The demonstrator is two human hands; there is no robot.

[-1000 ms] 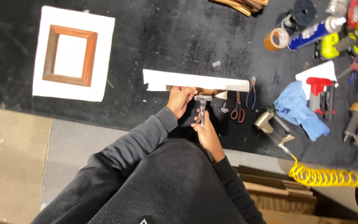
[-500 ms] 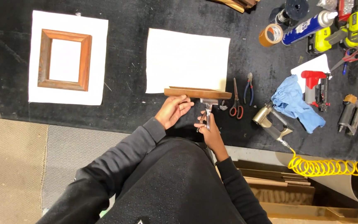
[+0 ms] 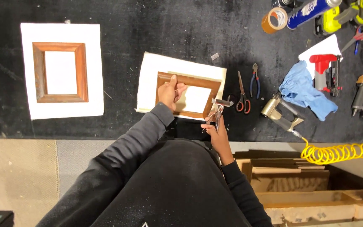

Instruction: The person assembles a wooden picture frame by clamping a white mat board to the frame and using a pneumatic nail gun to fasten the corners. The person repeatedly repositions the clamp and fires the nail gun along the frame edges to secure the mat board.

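Here, frame in hand: a small brown wooden picture frame [image 3: 188, 96] lies flat on a white sheet [image 3: 180, 69], near the front edge of the counter [image 3: 148, 25] and right before the person.
Left hand [image 3: 169, 92]: clasped on the left rail of that frame, thumb over the top of the wood, fingers on the white panel inside it.
Right hand [image 3: 218, 133]: gripping the handles of a metal plier-like framing tool [image 3: 219, 110], whose flat head sits at the frame's lower right corner; whether it touches the wood I cannot tell.
Sheet: cream-white, a little tilted, wider than the frame on all sides.
Just right of the frame: red-handled scissors [image 3: 242, 93] and blue-handled pliers [image 3: 254, 79], lying side by side on the dark mat.
Further right: a metal air nailer [image 3: 280, 112] with a coiled yellow hose [image 3: 343, 152] trailing off the counter edge, a crumpled blue cloth [image 3: 302, 89], and a red-and-black tool [image 3: 326, 71] on white paper.
Far right: a grey stapler-like tool [image 3: 362, 94].
Top right corner: a roll of brown tape [image 3: 274, 19], a blue tube [image 3: 309, 11], a yellow-green power tool [image 3: 349, 14].
Far left: a second wooden frame [image 3: 60, 72], upright in shape, centred on its own white sheet [image 3: 61, 109], well apart from the hands.
Below the counter: stacked wooden strips [image 3: 290, 178] at the right.
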